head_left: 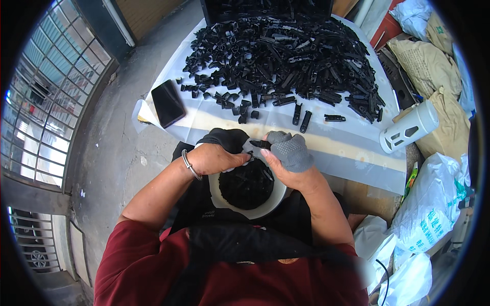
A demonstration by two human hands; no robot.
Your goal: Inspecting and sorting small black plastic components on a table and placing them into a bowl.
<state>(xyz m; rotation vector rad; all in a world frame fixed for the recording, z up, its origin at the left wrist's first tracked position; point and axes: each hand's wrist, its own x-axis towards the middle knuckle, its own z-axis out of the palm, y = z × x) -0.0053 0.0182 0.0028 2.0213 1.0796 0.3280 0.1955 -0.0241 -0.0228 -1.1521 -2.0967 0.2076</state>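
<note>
My left hand (219, 153), in a black glove with the thumb bare, is closed with its thumb pressed on a small black plastic piece (250, 155). Facing it, my right hand (289, 155) wears a grey dotted glove and pinches an elongated black plastic part (262, 145) between thumb and fingers. Both hands meet just above a white bucket (281, 195) in my lap, which holds many black pieces (246, 188). My fingers partly hide how the two held pieces touch.
A large heap of black plastic parts (286, 56) covers the far part of the cloth-covered table (352, 148). A black phone (168, 103) lies at its left, a white cylinder with cutouts (410, 127) at its right. Plastic bags (429, 214) and sacks (426, 64) crowd the right side.
</note>
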